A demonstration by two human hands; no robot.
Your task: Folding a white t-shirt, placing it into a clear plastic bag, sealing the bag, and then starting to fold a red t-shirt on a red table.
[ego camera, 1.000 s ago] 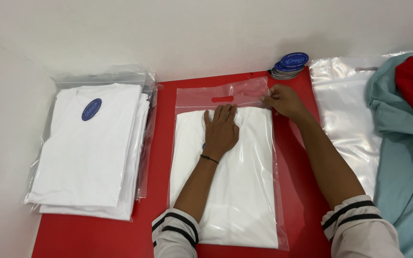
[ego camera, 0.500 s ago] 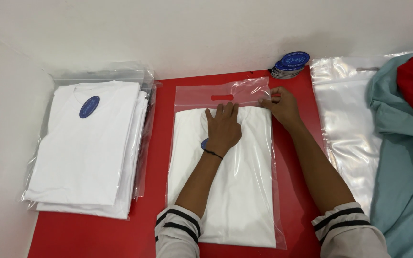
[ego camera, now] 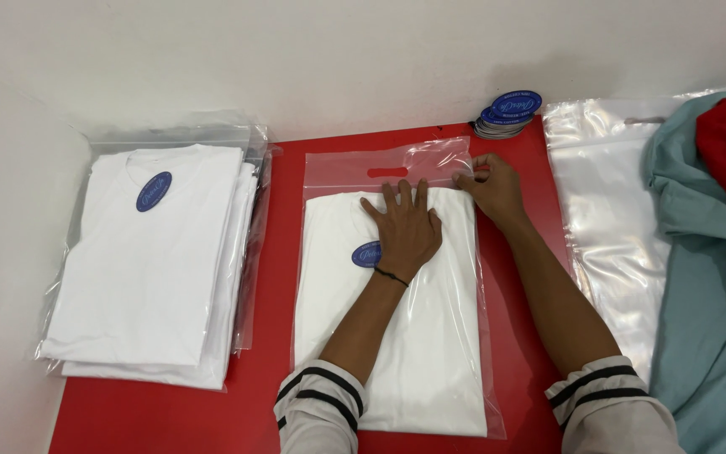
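The left hand [ego camera: 407,231] lay flat, fingers spread, on the bagged white shirt [ego camera: 397,336] at the middle of the red table [ego camera: 275,277]. The right hand [ego camera: 491,187] pinched the clear bag [ego camera: 430,160] at its top right corner, near the table's far edge.

Centre, on red table: clear plastic bag [ego camera: 397,286] with cut-out handle, holding folded white shirt; blue oval label [ego camera: 366,254] partly under a hand. Left: stack of bagged white shirts [ego camera: 157,261], top one bearing blue oval sticker [ego camera: 154,191]. Back right: pile of blue oval stickers [ego camera: 507,112]. Right: empty clear bags [ego camera: 611,227].
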